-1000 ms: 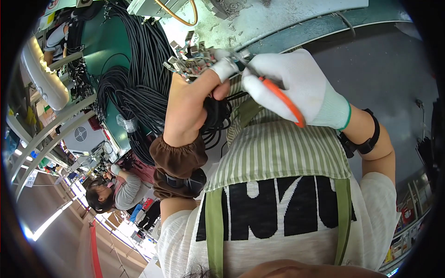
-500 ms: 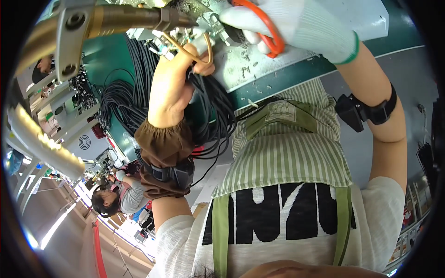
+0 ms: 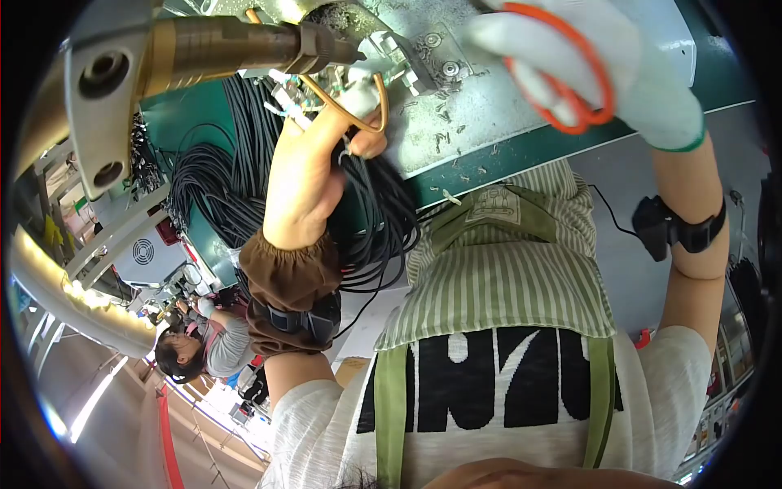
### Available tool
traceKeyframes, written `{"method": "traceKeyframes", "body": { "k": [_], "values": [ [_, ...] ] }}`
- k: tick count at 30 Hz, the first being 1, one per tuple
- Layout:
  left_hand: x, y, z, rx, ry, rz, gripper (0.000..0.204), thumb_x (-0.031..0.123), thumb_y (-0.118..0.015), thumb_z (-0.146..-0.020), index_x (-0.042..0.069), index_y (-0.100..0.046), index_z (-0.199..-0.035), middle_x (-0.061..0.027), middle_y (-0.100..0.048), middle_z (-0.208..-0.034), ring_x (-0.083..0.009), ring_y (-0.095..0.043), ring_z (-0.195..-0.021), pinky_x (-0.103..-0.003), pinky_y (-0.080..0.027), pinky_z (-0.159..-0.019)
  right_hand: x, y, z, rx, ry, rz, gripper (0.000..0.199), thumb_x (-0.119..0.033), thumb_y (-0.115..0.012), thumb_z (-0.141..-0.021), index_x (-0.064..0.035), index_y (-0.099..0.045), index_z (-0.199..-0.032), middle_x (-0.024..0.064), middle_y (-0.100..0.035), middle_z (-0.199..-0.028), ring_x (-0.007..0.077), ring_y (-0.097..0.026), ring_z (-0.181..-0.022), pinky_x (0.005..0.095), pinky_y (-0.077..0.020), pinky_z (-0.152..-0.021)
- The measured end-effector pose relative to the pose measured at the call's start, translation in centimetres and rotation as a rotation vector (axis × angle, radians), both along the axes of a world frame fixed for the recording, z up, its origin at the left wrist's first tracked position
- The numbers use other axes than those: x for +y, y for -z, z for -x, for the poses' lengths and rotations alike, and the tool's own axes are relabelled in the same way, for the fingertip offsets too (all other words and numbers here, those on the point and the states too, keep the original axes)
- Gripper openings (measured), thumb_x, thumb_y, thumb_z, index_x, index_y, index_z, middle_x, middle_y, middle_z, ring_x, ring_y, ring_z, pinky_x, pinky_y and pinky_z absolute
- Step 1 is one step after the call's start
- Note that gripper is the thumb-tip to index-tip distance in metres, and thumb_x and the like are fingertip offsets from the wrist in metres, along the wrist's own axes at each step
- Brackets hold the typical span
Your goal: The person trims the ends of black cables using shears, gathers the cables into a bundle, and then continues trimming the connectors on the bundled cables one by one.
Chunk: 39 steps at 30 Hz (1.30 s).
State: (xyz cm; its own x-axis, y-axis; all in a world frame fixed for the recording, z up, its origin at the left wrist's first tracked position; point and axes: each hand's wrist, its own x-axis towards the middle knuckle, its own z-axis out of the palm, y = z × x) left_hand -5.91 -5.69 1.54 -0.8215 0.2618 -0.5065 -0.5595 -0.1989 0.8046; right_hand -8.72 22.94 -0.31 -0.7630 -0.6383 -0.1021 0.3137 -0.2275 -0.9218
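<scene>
Standing beside the person, an onlooker sees first the striped green apron (image 3: 497, 285) over a pale printed shirt, then the two raised forearms. The left forearm carries a brown sleeve guard (image 3: 287, 273), presumably to keep the arm clear of snags among the wires. The right forearm carries a black wrist strap (image 3: 680, 232) with a thin lead running off toward the apron.

The left hand (image 3: 314, 167) is bare and closed in a narrow pinch around a thin amber-coloured wire loop (image 3: 371, 102); the loop rises from the fingertips toward the metal fixture (image 3: 399, 61). Holding the loop this close to the fixture appears to steady it against the tool tip. A bundle of black cables (image 3: 244, 191) hangs just behind and below this hand, draped off the counter (image 3: 521, 106) edge.

The right hand (image 3: 603, 65) wears a white glove and is closed through the orange handles of a pair of scissors (image 3: 570, 77); the blades are out of view at the top edge. This hand sits to the right of the fixture, apart from the wire loop.

Farther up, a brass-coloured suspended power tool (image 3: 220, 45) points its nose at the fixture. Short wire clippings lie scattered on the grey counter top. Far left, another person (image 3: 195, 354) is seated at a separate station.
</scene>
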Motion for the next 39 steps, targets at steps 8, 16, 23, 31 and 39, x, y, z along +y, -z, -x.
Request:
{"method": "traceKeyframes", "body": {
  "k": [8,16,23,31,39],
  "values": [
    [-0.6,0.0,1.1,0.081,0.148,0.081,0.010,0.010,-0.053,-0.093,0.002,-0.053,-0.086,-0.0001,-0.050,-0.067,-0.0085,-0.040,-0.055,-0.025,-0.033,-0.053,-2.4,-0.5,1.3,1.357,0.101,-0.517,0.025,-0.019,-0.067,-0.079,-0.0030,-0.059,-0.096,0.0123,-0.056,-0.069,0.0249,-0.059,-0.063,0.0338,-0.0469,-0.058],
    [-0.7,-0.1,-1.0,0.058,0.124,0.058,0.007,0.008,-0.054,-0.092,0.001,-0.055,-0.092,-0.0004,-0.050,-0.069,-0.0082,-0.041,-0.057,-0.024,-0.034,-0.053,-0.4,0.8,0.4,0.400,-0.014,-0.268,0.028,-0.025,-0.056,-0.094,-0.0014,-0.063,-0.082,0.0021,-0.054,-0.049,0.0087,-0.050,-0.039,0.0235,-0.0376,-0.037],
    [-1.0,-0.7,-1.5,-0.045,0.166,-0.047,0.014,0.014,-0.059,-0.092,0.001,-0.055,-0.095,-0.0012,-0.051,-0.074,-0.0089,-0.042,-0.062,-0.024,-0.035,-0.056,-2.1,0.1,1.2,0.609,0.120,-0.351,0.036,-0.022,-0.054,-0.093,-0.0047,-0.054,-0.061,0.0005,-0.052,-0.045,0.0086,-0.050,-0.039,0.0226,-0.0362,-0.038],
    [0.7,-1.4,-2.1,-0.032,0.107,0.107,0.018,0.019,-0.058,-0.091,0.003,-0.052,-0.086,-0.0002,-0.042,-0.059,-0.0090,-0.035,-0.051,-0.026,-0.028,-0.049,-2.0,-1.9,0.6,0.156,0.011,-0.465,0.024,-0.019,-0.060,-0.083,-0.0038,-0.052,-0.066,0.0053,-0.051,-0.053,0.0134,-0.055,-0.045,0.0276,-0.0418,-0.042],
    [-0.5,-0.2,-1.7,-0.004,0.037,0.082,0.015,0.011,-0.066,-0.085,0.002,-0.056,-0.081,-0.0018,-0.053,-0.072,-0.0110,-0.047,-0.060,-0.025,-0.039,-0.055,-5.0,-3.3,-0.5,-0.020,-0.086,-0.451,0.024,-0.019,-0.059,-0.082,0.0000,-0.056,-0.068,0.0066,-0.053,-0.052,0.0148,-0.056,-0.045,0.0283,-0.0440,-0.044]
  ]
}}
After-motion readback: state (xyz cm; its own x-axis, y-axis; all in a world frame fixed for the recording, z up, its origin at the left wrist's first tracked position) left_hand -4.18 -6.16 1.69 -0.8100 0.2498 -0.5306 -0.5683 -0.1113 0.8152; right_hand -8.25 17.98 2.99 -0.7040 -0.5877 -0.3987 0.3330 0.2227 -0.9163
